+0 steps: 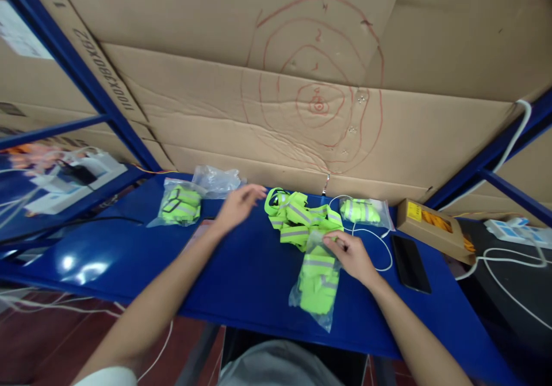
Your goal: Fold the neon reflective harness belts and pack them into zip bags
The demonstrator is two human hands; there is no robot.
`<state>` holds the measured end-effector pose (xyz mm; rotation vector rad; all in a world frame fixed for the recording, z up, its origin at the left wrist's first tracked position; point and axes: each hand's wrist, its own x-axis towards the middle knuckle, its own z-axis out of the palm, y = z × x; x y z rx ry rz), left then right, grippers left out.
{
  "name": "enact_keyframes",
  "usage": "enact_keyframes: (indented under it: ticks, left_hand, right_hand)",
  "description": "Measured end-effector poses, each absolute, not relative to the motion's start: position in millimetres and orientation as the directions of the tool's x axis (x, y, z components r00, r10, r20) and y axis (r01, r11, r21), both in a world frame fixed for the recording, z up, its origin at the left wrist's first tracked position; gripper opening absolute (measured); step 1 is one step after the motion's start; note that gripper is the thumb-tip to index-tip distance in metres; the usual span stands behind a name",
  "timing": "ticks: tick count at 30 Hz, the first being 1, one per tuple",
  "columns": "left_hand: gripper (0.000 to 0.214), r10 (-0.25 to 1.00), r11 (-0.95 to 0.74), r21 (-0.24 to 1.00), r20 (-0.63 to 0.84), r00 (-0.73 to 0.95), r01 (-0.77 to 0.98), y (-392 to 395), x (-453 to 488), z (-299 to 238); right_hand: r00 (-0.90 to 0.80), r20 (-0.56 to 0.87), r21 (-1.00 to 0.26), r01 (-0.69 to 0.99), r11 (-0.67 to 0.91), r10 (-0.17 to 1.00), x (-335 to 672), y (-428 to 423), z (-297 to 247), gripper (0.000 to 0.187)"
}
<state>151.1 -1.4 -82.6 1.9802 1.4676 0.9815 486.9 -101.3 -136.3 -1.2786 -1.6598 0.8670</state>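
A clear plastic bag holding a folded neon-yellow reflective strap [319, 282] lies near the front of the blue table. My right hand [350, 253] pinches the upper edge of this bag. Behind it a loose heap of yellow reflective straps [297, 216] with grey stripes is spread on the table. My left hand [241, 205] hovers to the left of the heap, fingers apart, holding nothing. Below the left wrist a flat pinkish object [199, 233] is partly hidden by the arm.
Bagged yellow straps lie at the left [181, 205] and at the back right [361, 210]. A crumpled clear bag [218, 180] rests by the cardboard wall. On the right are a white cable [390, 256], a black phone [410, 264] and a cardboard box [431, 230] with orange contents.
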Motion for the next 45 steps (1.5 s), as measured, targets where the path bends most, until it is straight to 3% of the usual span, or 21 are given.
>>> enact_keyframes:
  ticks: [4,9,12,14,16,17,22,25,27,30,33,38,42,45]
  left_hand:
    - [0.036,0.946,-0.011,0.634,0.258,-0.198,0.773,41,72,-59]
    - [0.039,0.955,0.056,0.557,0.213,-0.208,0.829,31,52,-60]
    - [0.044,0.982,-0.083,0.615,0.184,-0.04,0.784,-17,102,-76]
    - [0.073,0.952,-0.258,0.829,0.131,0.277,0.497,-64,150,-94]
    - [0.109,0.871,-0.304,0.894,0.121,0.476,0.328,-109,197,-114]
    - [0.115,0.853,-0.325,0.892,0.133,0.505,0.314,-127,215,-123]
    - [0.077,0.911,-0.356,0.838,0.211,0.355,0.414,-131,223,-126]
    - [0.077,0.927,-0.356,0.732,0.357,0.118,0.581,-89,174,-106]
    - [0.084,0.928,-0.208,0.614,0.37,-0.045,0.762,-61,138,-94]
    - [0.083,0.96,0.1,0.35,0.213,-0.183,0.932,-28,102,-86]
    - [0.072,0.973,0.163,0.133,0.14,-0.182,0.978,-3,87,-81]
    - [0.064,0.917,0.266,0.223,0.242,-0.317,0.938,50,54,-57]
    - [0.068,0.894,0.344,0.304,0.184,-0.409,0.888,92,22,-50]
    - [0.053,0.864,0.353,0.384,0.215,-0.455,0.853,105,16,-48]
  right_hand:
    - [0.091,0.228,-0.921,0.343,0.184,0.97,507,-86,-138,0.042]
    - [0.153,0.117,-0.983,0.156,0.093,0.981,507,-80,-141,0.049]
    - [0.086,0.028,-1.0,0.005,0.028,0.996,498,-86,-138,0.048]
    - [0.04,-0.018,-0.997,-0.081,-0.015,0.999,490,-92,-134,0.048]
    - [0.0,-0.046,-0.989,-0.142,-0.046,0.999,483,-98,-131,0.048]
    - [-0.025,-0.06,-0.982,-0.18,-0.064,0.998,481,-101,-129,0.048]
    - [-0.167,-0.113,-0.875,-0.45,-0.178,0.979,478,-106,-119,0.048]
    - [-0.15,-0.118,-0.825,-0.536,-0.181,0.982,482,-103,-114,0.047]
    - [-0.11,-0.139,-0.814,-0.554,-0.177,0.984,485,-100,-113,0.043]
    - [-0.091,-0.181,-0.82,-0.536,-0.201,0.979,485,-96,-119,0.042]
    - [-0.104,-0.203,-0.83,-0.509,-0.227,0.974,482,-94,-127,0.046]
    - [-0.119,-0.226,-0.841,-0.478,-0.255,0.967,481,-91,-137,0.046]
    - [-0.12,-0.24,-0.853,-0.447,-0.269,0.963,482,-90,-140,0.043]
    - [-0.12,-0.239,-0.869,-0.415,-0.268,0.963,483,-89,-142,0.042]
